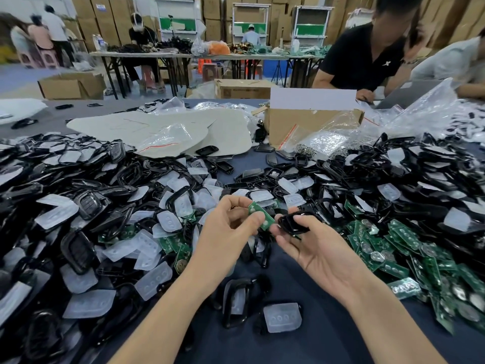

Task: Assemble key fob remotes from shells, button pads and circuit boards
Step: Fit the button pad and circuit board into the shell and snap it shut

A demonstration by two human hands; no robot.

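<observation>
Sprawling across the dark worktop (301,285) are heaps of black shells (65,179), clear button pads (169,220) and, on the right, a pile of green boards (393,248). Above the bare patch the hands meet. The left hand (228,227) has its grip pinched on one circuit board (262,215) — the right hand (320,248) has its grip curled round a black shell (294,223) just beside it.

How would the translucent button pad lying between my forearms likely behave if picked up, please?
The translucent button pad looks thin and rubbery, so it is probably floppy and light. Its broad, flat shape suggests it would not roll or tip.
</observation>
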